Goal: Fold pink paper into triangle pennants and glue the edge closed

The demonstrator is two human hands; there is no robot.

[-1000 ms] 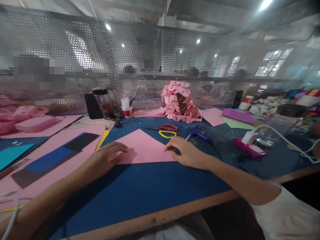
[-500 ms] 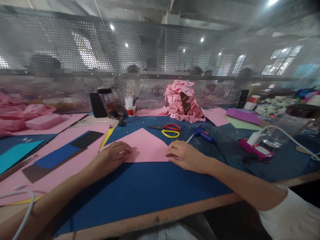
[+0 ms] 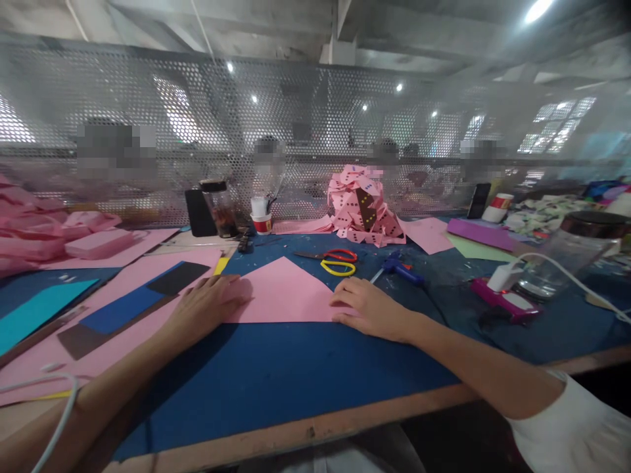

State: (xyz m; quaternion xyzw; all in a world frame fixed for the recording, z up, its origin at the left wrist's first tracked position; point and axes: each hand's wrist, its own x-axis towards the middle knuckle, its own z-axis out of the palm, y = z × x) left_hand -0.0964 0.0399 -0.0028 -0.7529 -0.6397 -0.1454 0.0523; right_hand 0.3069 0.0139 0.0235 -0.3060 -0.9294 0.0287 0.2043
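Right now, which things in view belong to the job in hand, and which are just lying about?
Looks in the job:
- pink sheet between left hand and right hand

Probably just lying about, untouched:
- scissors
- blue glue gun
- teal sheet
- purple paper

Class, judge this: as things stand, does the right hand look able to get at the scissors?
Probably yes. The scissors lie just beyond the right hand, handles nearest it and nothing on top; the blue glue gun sits beside them, not over them.
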